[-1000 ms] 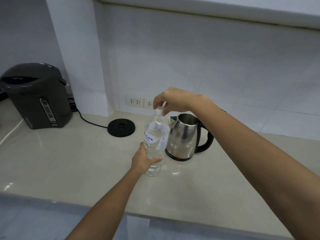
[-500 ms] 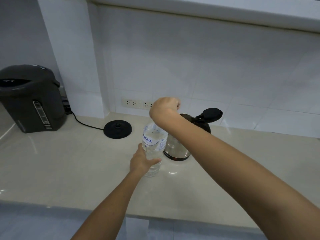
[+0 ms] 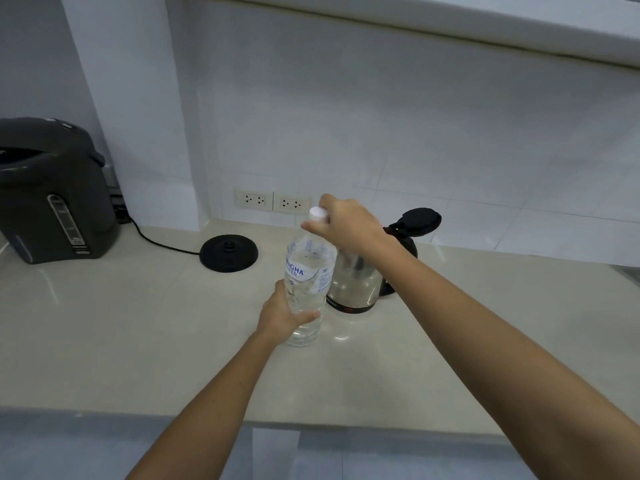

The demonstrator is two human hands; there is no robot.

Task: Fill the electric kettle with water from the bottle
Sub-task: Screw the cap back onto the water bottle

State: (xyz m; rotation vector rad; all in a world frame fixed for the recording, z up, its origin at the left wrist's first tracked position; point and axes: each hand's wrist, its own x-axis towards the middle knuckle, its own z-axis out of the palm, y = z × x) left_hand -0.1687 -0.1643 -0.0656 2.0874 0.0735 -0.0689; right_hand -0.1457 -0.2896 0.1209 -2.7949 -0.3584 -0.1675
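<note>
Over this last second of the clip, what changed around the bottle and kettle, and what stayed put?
The kettle's lid went from down to flipped open. The right hand stayed at the white cap, shifting its grip; whether the cap has loosened cannot be told. Unchanged: the left hand holds the bottle upright on the counter, the kettle beside it, off its base.

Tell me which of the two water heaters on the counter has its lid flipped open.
The stainless steel electric kettle behind the water bottle: its black lid stands raised. The dark grey hot water dispenser at far left is closed.
</note>
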